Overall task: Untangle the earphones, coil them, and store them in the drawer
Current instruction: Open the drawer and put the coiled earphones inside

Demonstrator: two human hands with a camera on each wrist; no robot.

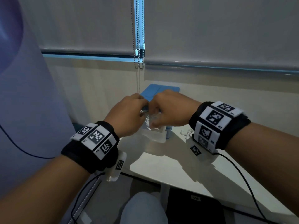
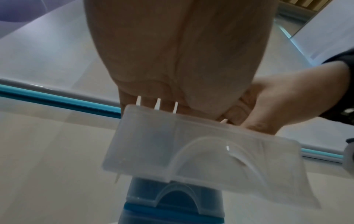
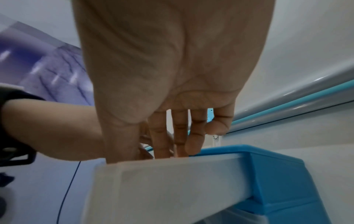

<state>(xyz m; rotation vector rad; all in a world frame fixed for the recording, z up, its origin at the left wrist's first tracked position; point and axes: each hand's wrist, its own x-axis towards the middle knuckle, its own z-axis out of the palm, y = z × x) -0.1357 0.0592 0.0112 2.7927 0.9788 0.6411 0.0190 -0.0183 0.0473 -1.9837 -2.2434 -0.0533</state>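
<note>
The white earphones (image 1: pixel 151 122) form a coil just above the pulled-out translucent drawer (image 1: pixel 155 136) of a small blue drawer unit (image 1: pixel 155 90). My left hand (image 1: pixel 142 109) curls its fingers round the coil. White cable strands (image 2: pixel 157 103) cross those fingers above the drawer's wall (image 2: pixel 153 144). My right hand (image 1: pixel 156 110) meets it from the right. Its fingers (image 3: pixel 180 131) and thumb reach down behind the drawer front (image 3: pixel 172 181), and their tips are hidden. In the head view they close on the coil.
The blue unit (image 3: pixel 277 174) stands at the back corner of a pale table (image 1: pixel 178 167), under a window blind with a hanging bead chain (image 1: pixel 137 59). More white cable (image 1: pixel 187 132) lies on the table beside my right wrist. My knee (image 1: pixel 144 207) is below the table edge.
</note>
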